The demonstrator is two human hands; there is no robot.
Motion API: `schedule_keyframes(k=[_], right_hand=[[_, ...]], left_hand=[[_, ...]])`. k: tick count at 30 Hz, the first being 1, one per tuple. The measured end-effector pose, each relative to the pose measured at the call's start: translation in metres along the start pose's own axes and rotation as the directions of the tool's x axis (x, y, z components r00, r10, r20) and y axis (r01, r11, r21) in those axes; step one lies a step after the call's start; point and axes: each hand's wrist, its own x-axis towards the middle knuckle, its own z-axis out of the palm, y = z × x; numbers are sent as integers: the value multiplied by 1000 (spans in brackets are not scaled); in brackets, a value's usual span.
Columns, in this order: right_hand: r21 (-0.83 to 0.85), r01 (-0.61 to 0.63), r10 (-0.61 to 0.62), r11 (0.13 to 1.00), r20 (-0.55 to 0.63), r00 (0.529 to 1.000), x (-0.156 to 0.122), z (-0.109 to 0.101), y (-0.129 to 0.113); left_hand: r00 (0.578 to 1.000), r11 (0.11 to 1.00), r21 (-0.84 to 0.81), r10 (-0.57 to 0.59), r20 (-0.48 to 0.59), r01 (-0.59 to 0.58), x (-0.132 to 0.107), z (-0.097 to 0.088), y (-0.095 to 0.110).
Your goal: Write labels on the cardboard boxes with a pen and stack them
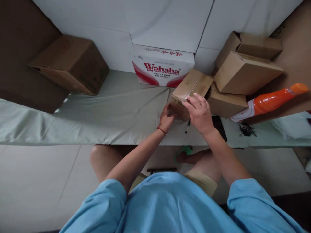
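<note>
Head view. One printed box [162, 64], lettered "Wahaha" and "PURIFIED WATER FOR DRINKING", stands at the far edge of the table [116, 113]. One taped carton [191, 84] sits before its right end; the left hand [167, 118] meets its side, the right hand [199, 113] its near top edge; whether either grip clasps cannot be told. Three plain cartons [247, 76] occupy the far right, one larger carton [70, 61] the far left; one pen [187, 126] lies toward the front edge.

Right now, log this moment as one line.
left hand: at left side of box | right hand: at its near top edge | pen: between the hands | white carton: partly behind box
</note>
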Motion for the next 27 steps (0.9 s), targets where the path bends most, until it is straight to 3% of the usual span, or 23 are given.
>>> schedule_keyframes(k=[7,9,11,13,16,18,21,23,25,27], right_hand=[[49,-131,136,990,-121,983,-13,-2,15],[64,-167,175,984,-149,973,-17,1,13],[80,-197,209,977,-192,959,-24,2,14],[90,-230,246,969,-248,937,-38,0,18],[94,-369,379,925,-321,868,-73,2,31],[76,-505,503,860,-294,813,-102,12,42],[-29,-583,569,812,-187,801,-137,39,50],[-69,-579,570,812,-117,813,-151,54,49],[-75,-589,585,805,-70,808,-157,63,46],[-83,-624,622,777,-50,781,-158,66,43]], left_hand=[[989,1000,8,4,148,-5,-27,31,-1],[981,999,32,12,196,-18,-31,28,-3],[984,996,87,21,178,-37,-30,12,-3],[999,985,172,20,49,-29,-21,-22,-1],[974,958,283,14,-227,52,5,-107,8],[904,930,344,31,-427,130,22,-179,20],[698,884,392,111,-708,257,40,-280,46],[551,860,395,167,-818,325,50,-331,64],[519,850,401,185,-834,342,63,-367,80],[558,837,439,204,-804,326,80,-392,91]])
